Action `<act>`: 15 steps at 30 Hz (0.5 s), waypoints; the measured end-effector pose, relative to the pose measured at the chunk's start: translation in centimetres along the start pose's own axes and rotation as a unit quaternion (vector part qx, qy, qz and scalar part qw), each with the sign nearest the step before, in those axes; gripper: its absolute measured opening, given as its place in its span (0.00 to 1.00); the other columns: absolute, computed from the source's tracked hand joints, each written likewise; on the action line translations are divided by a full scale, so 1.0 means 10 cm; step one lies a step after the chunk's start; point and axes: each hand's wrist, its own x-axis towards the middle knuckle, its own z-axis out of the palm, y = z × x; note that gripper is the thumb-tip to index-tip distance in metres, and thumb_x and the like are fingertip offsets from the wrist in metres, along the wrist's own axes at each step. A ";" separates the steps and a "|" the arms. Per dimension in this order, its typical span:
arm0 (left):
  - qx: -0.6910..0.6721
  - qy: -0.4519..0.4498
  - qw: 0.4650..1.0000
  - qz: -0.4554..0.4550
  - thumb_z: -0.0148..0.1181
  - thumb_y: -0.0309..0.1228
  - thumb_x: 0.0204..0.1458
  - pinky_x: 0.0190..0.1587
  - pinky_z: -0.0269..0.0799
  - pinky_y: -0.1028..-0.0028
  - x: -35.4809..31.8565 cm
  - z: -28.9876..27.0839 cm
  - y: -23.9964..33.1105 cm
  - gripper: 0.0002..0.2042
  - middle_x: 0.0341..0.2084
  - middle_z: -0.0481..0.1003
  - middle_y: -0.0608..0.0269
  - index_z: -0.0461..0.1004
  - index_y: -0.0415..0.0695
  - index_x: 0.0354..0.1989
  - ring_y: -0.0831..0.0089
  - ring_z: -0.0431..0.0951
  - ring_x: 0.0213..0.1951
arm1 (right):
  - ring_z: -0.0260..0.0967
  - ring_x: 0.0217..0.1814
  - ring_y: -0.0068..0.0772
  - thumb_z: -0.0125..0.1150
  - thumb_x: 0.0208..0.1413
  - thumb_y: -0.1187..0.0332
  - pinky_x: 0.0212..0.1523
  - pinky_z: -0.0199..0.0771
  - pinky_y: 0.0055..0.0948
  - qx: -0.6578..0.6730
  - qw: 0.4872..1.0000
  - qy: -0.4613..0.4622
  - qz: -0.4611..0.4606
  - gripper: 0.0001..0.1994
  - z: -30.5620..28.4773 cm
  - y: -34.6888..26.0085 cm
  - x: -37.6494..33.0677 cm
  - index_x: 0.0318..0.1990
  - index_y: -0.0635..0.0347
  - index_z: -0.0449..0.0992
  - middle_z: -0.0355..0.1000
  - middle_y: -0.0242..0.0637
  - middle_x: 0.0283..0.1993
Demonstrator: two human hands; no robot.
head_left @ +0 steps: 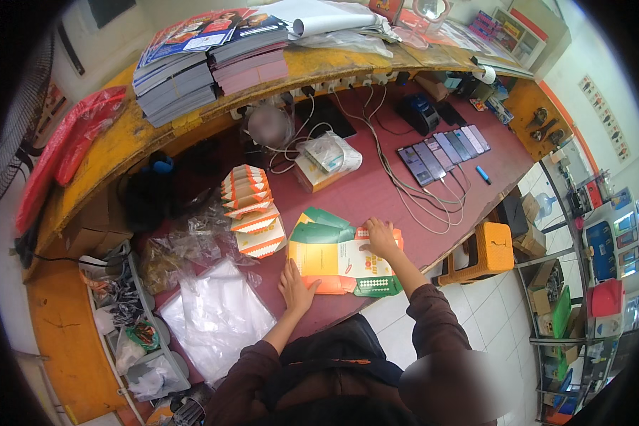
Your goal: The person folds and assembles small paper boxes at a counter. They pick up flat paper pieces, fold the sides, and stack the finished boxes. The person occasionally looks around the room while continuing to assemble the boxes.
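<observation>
A flattened cardboard box [319,257] in yellow, white, green and orange lies on the dark red desktop [348,193] in front of me. At its lower left edge rests my left hand [296,290], fingers stretched out and apart. My right hand [380,238] presses on the upper right part of the same cardboard with its fingers spread and slightly bent, covering some of the print. Just left of the cardboard stands a row of folded orange-and-white cartons [254,213], set closely one behind another.
Clear plastic bags [220,312] lie at the near left. Phones [444,153] with cables sit at the right, beside a blue marker [483,175]. Behind are a white-and-orange box [319,170] and a raised shelf with paper stacks [174,82]. An orange stool [493,248] stands beyond the desk edge.
</observation>
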 end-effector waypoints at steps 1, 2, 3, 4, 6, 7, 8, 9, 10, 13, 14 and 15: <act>0.004 0.002 1.000 0.002 0.66 0.46 0.40 0.59 0.50 0.54 0.00 0.01 0.00 0.48 0.62 0.50 0.49 0.44 0.36 0.64 0.53 0.52 0.61 | 0.60 0.57 0.37 0.76 0.27 0.59 0.56 0.52 0.54 0.000 1.000 0.007 -0.004 0.34 0.00 -0.01 -0.01 0.47 0.53 0.68 0.63 0.33 0.47; 0.008 0.008 1.000 0.006 0.66 0.46 0.40 0.59 0.50 0.54 0.00 0.01 0.01 0.48 0.62 0.50 0.50 0.44 0.36 0.64 0.53 0.52 0.61 | 0.60 0.57 0.36 0.76 0.27 0.59 0.56 0.53 0.54 -0.003 1.000 0.019 -0.007 0.34 -0.01 -0.02 -0.02 0.47 0.53 0.68 0.63 0.33 0.47; 0.009 0.002 1.000 0.003 0.66 0.46 0.40 0.59 0.50 0.54 -0.01 0.01 0.01 0.48 0.62 0.50 0.49 0.44 0.36 0.64 0.53 0.52 0.61 | 0.61 0.56 0.38 0.76 0.28 0.59 0.56 0.53 0.53 0.003 1.000 0.019 -0.008 0.33 -0.03 -0.03 -0.02 0.47 0.54 0.67 0.64 0.34 0.46; 0.011 0.001 1.000 0.004 0.66 0.46 0.40 0.58 0.50 0.54 -0.01 0.00 0.02 0.48 0.62 0.50 0.49 0.44 0.36 0.64 0.53 0.52 0.61 | 0.63 0.55 0.39 0.75 0.30 0.59 0.55 0.53 0.52 0.005 1.000 0.024 -0.009 0.33 -0.06 -0.04 -0.02 0.47 0.54 0.67 0.66 0.34 0.46; 0.011 -0.001 1.000 0.004 0.66 0.45 0.40 0.59 0.49 0.54 -0.01 -0.04 0.05 0.48 0.62 0.50 0.48 0.44 0.36 0.64 0.53 0.52 0.61 | 0.65 0.51 0.41 0.73 0.33 0.60 0.55 0.53 0.49 0.036 0.999 -0.002 0.006 0.30 -0.21 -0.07 -0.04 0.47 0.55 0.67 0.69 0.36 0.44; 0.009 -0.001 1.000 0.005 0.66 0.44 0.40 0.60 0.49 0.54 -0.01 -0.08 0.07 0.47 0.62 0.50 0.48 0.44 0.36 0.64 0.53 0.52 0.61 | 0.67 0.48 0.42 0.72 0.36 0.61 0.55 0.54 0.48 0.065 0.997 -0.031 0.022 0.27 -0.33 -0.08 -0.04 0.45 0.56 0.68 0.71 0.37 0.43; 0.007 -0.014 1.000 0.000 0.66 0.43 0.41 0.60 0.48 0.54 0.00 -0.14 0.10 0.47 0.62 0.50 0.47 0.44 0.36 0.64 0.52 0.51 0.61 | 0.68 0.46 0.43 0.70 0.38 0.62 0.54 0.54 0.46 0.096 0.993 -0.061 0.039 0.24 -0.47 -0.09 -0.07 0.44 0.57 0.69 0.72 0.38 0.41; -0.051 0.025 0.998 0.038 0.66 0.42 0.41 0.61 0.48 0.54 0.02 -0.20 0.14 0.46 0.61 0.51 0.47 0.44 0.36 0.64 0.52 0.52 0.61 | 0.69 0.44 0.44 0.68 0.41 0.63 0.54 0.54 0.45 0.104 0.993 -0.057 0.013 0.21 -0.64 -0.09 -0.15 0.43 0.57 0.69 0.73 0.39 0.41; -0.111 0.051 0.990 0.068 0.66 0.40 0.42 0.61 0.48 0.55 0.05 -0.27 0.19 0.45 0.61 0.52 0.46 0.44 0.36 0.64 0.51 0.52 0.61 | 0.69 0.42 0.45 0.66 0.43 0.64 0.54 0.54 0.44 0.113 0.992 -0.054 -0.013 0.18 -0.82 -0.07 -0.25 0.41 0.58 0.70 0.74 0.40 0.40; -0.296 0.086 0.944 0.116 0.65 0.37 0.43 0.62 0.48 0.56 0.20 -0.51 0.36 0.43 0.59 0.54 0.46 0.44 0.36 0.63 0.51 0.54 0.61 | 0.68 0.47 0.42 0.55 0.51 0.66 0.52 0.54 0.46 0.127 0.991 -0.025 -0.046 0.08 -1.26 -0.07 -0.66 0.37 0.57 0.73 0.72 0.40 0.38; -0.366 0.098 0.917 0.127 0.65 0.36 0.43 0.62 0.48 0.56 0.24 -0.58 0.42 0.43 0.59 0.55 0.46 0.43 0.36 0.63 0.50 0.54 0.61 | 0.68 0.47 0.41 0.54 0.52 0.67 0.51 0.54 0.45 0.119 0.991 0.015 -0.062 0.07 -1.32 -0.10 -0.80 0.37 0.56 0.73 0.72 0.39 0.38; -0.357 0.114 0.916 0.142 0.64 0.34 0.44 0.62 0.50 0.58 0.28 -0.64 0.48 0.40 0.58 0.56 0.47 0.46 0.38 0.62 0.51 0.56 0.60 | 0.67 0.46 0.40 0.53 0.52 0.68 0.50 0.54 0.45 0.118 0.984 0.087 -0.106 0.07 -1.34 -0.13 -0.92 0.37 0.55 0.73 0.71 0.39 0.37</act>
